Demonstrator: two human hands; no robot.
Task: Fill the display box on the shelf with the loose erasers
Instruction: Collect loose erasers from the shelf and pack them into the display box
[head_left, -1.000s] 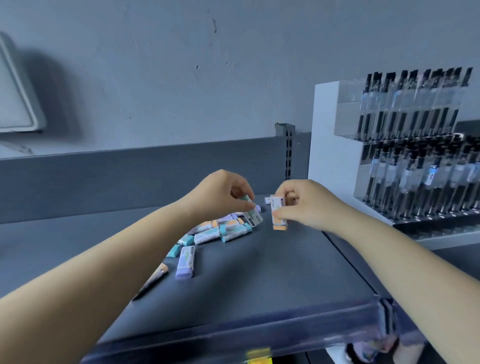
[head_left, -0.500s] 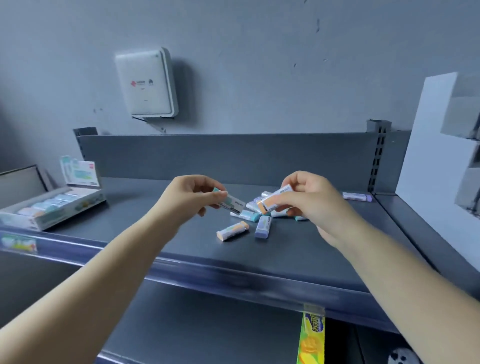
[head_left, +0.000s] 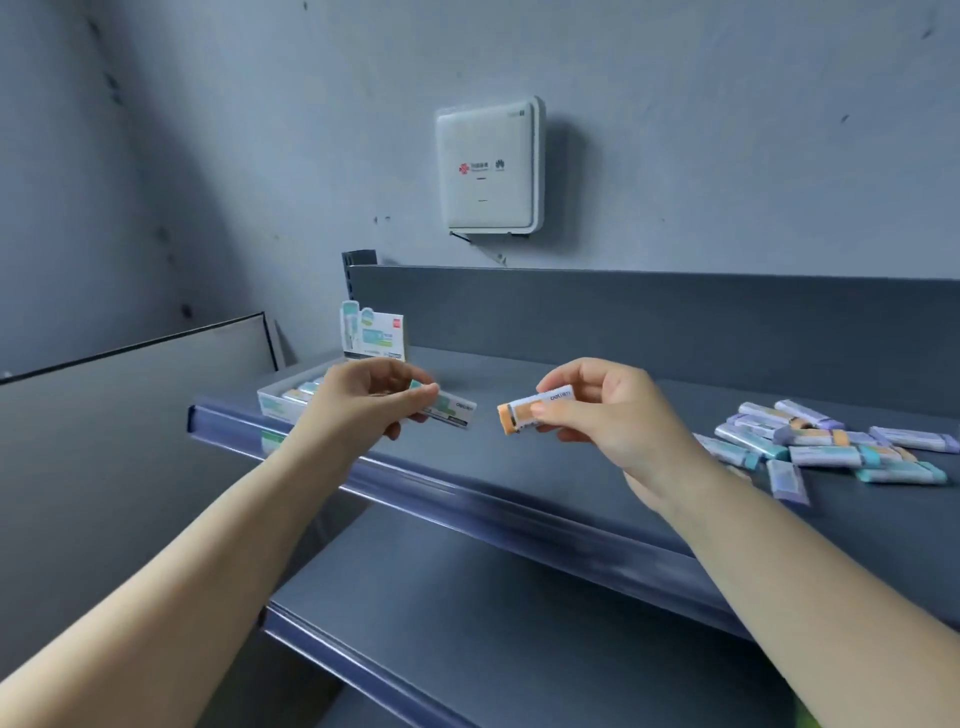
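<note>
Each grip pinched one eraser, left hand (head_left: 363, 410) on the teal eraser (head_left: 449, 410), nearest the display box (head_left: 291, 397) at its nine o'clock, right hand (head_left: 597, 410) on the orange eraser (head_left: 524, 413), both lying crosswise.

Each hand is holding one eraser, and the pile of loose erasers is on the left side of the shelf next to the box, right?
Not quite. In the head view the loose erasers lie on the shelf's right side, away from the display box at the left. Each hand does hold one eraser.
</note>
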